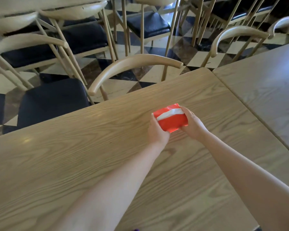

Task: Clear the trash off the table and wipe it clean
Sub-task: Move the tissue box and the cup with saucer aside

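Wood-grain table (73,155) fills the lower view, in a dining room with a black-and-cream checkered floor (157,52) and many pale chairs with dark seats.

Toward the far middle of the table sits a red tissue pack (171,120) with a white tissue (169,114) showing through a slot along its top. Its long axis runs left to right across the view, the right end tilted slightly away; the slot follows that axis and faces up.

Both bare hands hold it by its short ends. The left hand (158,130) wraps the left end, fingers curled close together. The right hand (193,123) cups the right end, fingers pressed together around the edge.

Likely step: taking a tissue for wiping. To do it well, one hand should keep the pack steady while the other pinches the white tissue near its middle and draws it straight up.

A second table (265,84) adjoins on the right.
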